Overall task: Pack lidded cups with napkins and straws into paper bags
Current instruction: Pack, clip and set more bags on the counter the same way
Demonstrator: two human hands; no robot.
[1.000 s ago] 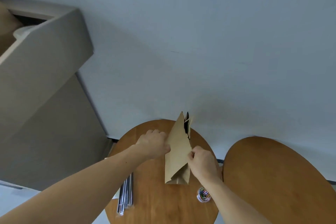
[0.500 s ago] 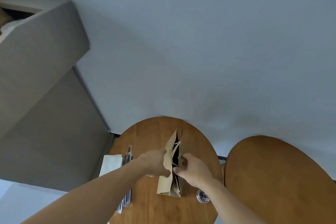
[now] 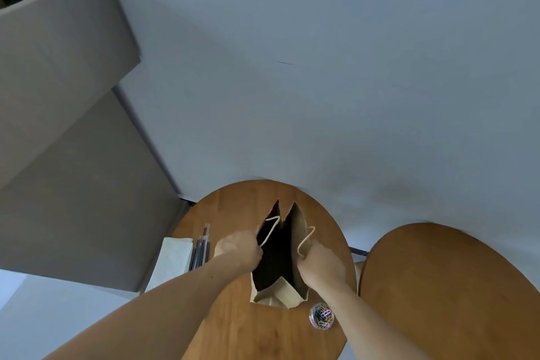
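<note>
Paper bag: a brown paper bag [image 3: 282,297] stands on the round wooden table [image 3: 248,330], its mouth spread wide and dark inside, directly between the two hands.
Bag handles: two pale cord handles [image 3: 306,238] loop free at the rim, one on each side.
Arms: both bare forearms reach forward from the lower edge of the view and converge on the bag.
Left hand: the left hand [image 3: 238,248] is at the bag's left wall, back towards the camera, fingers curled and gripping the rim.
Right hand: the right hand [image 3: 321,264] grips the right wall in the same way, fingers closed on the paper.
Napkins: a white stack of napkins [image 3: 172,263] lies at the table's left edge.
Straws: dark wrapped straws [image 3: 200,248] lie just beside the napkins, left of the left hand.
Other: a clear tub of coloured paper clips [image 3: 321,316] sits near the bag's right corner.
</note>
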